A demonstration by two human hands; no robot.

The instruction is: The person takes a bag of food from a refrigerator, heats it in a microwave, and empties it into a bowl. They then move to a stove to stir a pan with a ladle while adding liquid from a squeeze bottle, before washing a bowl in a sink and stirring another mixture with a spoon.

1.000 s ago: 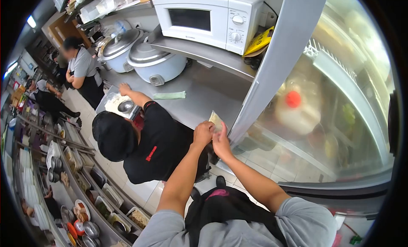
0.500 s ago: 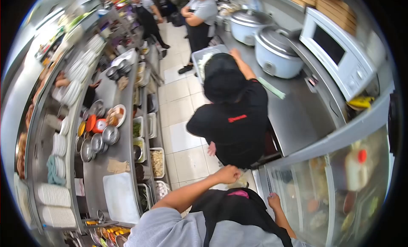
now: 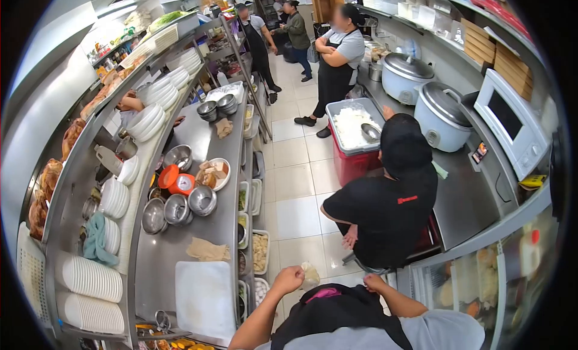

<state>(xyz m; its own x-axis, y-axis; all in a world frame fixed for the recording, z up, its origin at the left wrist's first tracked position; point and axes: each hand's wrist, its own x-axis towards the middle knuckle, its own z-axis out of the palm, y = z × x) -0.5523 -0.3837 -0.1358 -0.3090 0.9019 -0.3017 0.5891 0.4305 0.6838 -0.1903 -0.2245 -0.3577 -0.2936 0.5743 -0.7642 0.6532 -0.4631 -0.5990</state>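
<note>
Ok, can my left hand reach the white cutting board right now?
Probably yes: the left hand is near the white cutting board and only low food tubs lie between, but it is gripping a small bag.

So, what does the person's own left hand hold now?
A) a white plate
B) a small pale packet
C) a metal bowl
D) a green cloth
B: the left hand is closed on a small pale packet, which sticks out beside the fingers.
</note>
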